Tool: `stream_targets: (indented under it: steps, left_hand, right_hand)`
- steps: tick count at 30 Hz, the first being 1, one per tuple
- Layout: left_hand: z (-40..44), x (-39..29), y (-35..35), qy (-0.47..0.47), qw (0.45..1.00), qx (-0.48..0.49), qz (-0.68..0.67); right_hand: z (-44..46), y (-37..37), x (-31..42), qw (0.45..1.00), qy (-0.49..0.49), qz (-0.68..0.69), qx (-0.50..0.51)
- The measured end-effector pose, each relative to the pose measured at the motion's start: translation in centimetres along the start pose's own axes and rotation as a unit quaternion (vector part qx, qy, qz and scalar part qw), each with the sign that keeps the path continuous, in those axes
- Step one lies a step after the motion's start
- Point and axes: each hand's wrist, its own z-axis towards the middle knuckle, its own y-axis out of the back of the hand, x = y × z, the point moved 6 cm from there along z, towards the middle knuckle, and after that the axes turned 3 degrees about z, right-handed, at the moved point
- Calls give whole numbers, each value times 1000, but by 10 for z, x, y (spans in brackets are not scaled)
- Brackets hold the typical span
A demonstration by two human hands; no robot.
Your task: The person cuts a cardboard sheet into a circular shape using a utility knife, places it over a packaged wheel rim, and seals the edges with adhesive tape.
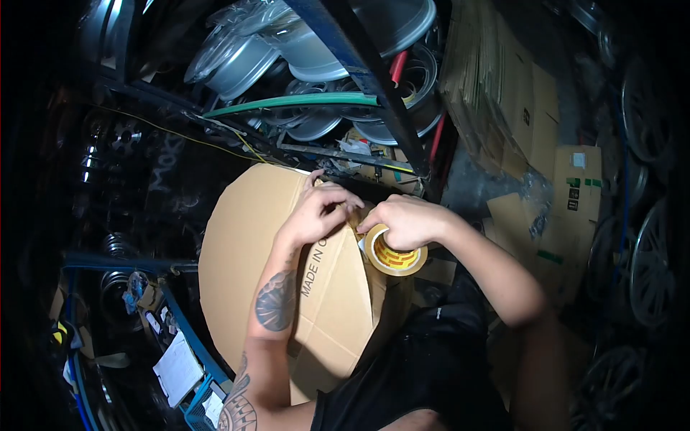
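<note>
A large cardboard box (248,215) with a rounded outline and the printed words "MADE IN" stands in front of me. My left hand (320,212) lies over its upper edge, with bent fingers gripping the cardboard and a finger reaching over the far side. Close by, my right hand (402,223) grips a roll of tape (395,260), fingers through its yellow and red core. The roll sits against the box's right side. A short stretch of brown tape seems to lie between the hands, but its end is hidden by fingers.
Plastic-wrapped wheel rims (316,54) fill a metal rack (374,79) ahead. Flattened cardboard sheets (496,93) lean at the upper right. More cardboard (575,215) and wheels (652,266) stand on the right. A blue-edged shelf (188,337) with papers is at lower left.
</note>
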Motion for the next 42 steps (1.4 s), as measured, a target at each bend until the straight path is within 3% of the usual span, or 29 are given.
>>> stream_targets:
  steps: [3,6,9,10,11,16,17,21,22,23,25,26,29,32,33,34,38,41,42]
  left_hand:
    - [-10,-11,-9,-50,990,-42,127]
    - [-6,-18,-7,-9,987,-11,157]
    - [-4,-10,-12,19,988,4,155]
    - [-4,-8,-13,16,988,-19,149]
    - [-3,-8,-14,13,988,-25,155]
    - [-7,-18,-17,25,984,-65,163]
    - [-6,-23,-16,28,984,-71,163]
    - [-13,-40,-23,-109,970,-133,174]
    - [-15,-52,-29,-177,972,-88,124]
    - [-18,-56,-33,-180,976,-38,114]
    - [-26,-67,-37,-184,977,61,91]
    - [-26,-69,-37,-173,977,56,108]
    - [-21,-58,-38,-127,989,21,77]
    - [-13,-53,-43,-111,989,-1,97]
    - [-8,-51,-44,-103,989,-4,109]
    - [-6,-50,-44,-99,990,-13,104]
    - [-2,-41,-46,-67,987,-31,144]
    - [-17,-59,-40,-75,976,-74,190]
    - [-26,-67,-43,-106,974,-41,194]
  right_hand:
    - [-8,-8,-10,998,-12,43,-54]
    - [-34,-4,-7,982,-38,88,-165]
    - [-66,-5,-12,969,-54,169,-170]
    - [-75,-10,-5,968,-112,179,-138]
    - [-78,-12,7,980,-112,111,-125]
    - [-61,-27,22,999,12,-2,-49]
    - [-55,-25,24,1000,-10,-16,-11]
    - [-49,-28,19,1000,-26,-15,3]
    - [-52,-32,16,999,-32,4,-3]
    - [-55,-38,12,999,-40,23,-8]
    - [-61,-54,-6,985,16,116,-127]
    - [-70,-59,-6,968,44,163,-184]
    - [-112,-67,-8,933,-24,208,-292]
    - [-143,-91,5,920,-67,225,-314]
    - [-147,-98,11,921,-42,185,-340]
    - [-144,-107,17,936,-89,222,-259]
    - [-112,-92,19,980,-69,158,-98]
    - [-105,-93,15,975,-62,189,-103]
    - [-106,-94,15,976,-89,184,-81]
